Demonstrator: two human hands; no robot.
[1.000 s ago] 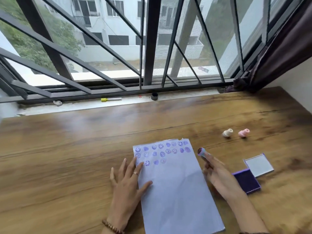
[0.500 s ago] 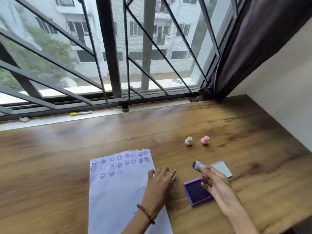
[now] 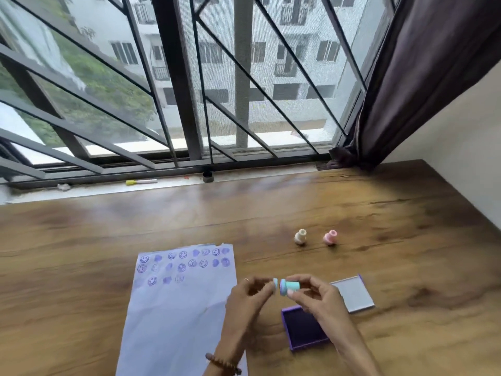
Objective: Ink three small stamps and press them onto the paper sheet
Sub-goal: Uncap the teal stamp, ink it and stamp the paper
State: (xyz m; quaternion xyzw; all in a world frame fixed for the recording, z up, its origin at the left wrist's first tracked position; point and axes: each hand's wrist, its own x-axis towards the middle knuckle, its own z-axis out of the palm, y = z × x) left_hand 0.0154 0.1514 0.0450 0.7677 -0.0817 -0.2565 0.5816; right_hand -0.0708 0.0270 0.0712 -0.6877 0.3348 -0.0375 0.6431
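My right hand (image 3: 315,294) holds a small light-blue stamp (image 3: 289,286) sideways above the open purple ink pad (image 3: 303,328). My left hand (image 3: 248,297) pinches a small light-blue cap (image 3: 275,283) right at the stamp's inked end. The white paper sheet (image 3: 176,316) lies to the left, with rows of purple smiley and heart prints across its top. A cream stamp (image 3: 300,236) and a pink stamp (image 3: 330,238) lie on the wooden table (image 3: 81,267) behind my hands.
The ink pad's grey lid (image 3: 353,294) lies open to the right. A yellow-capped marker (image 3: 141,182) and a small dark cap (image 3: 208,177) rest on the window sill. A wall and a dark curtain (image 3: 420,77) close off the right side.
My left hand left the paper and came across to the stamp, now pinching a cap at its end. My right hand stayed over the ink pad. The view swung right.
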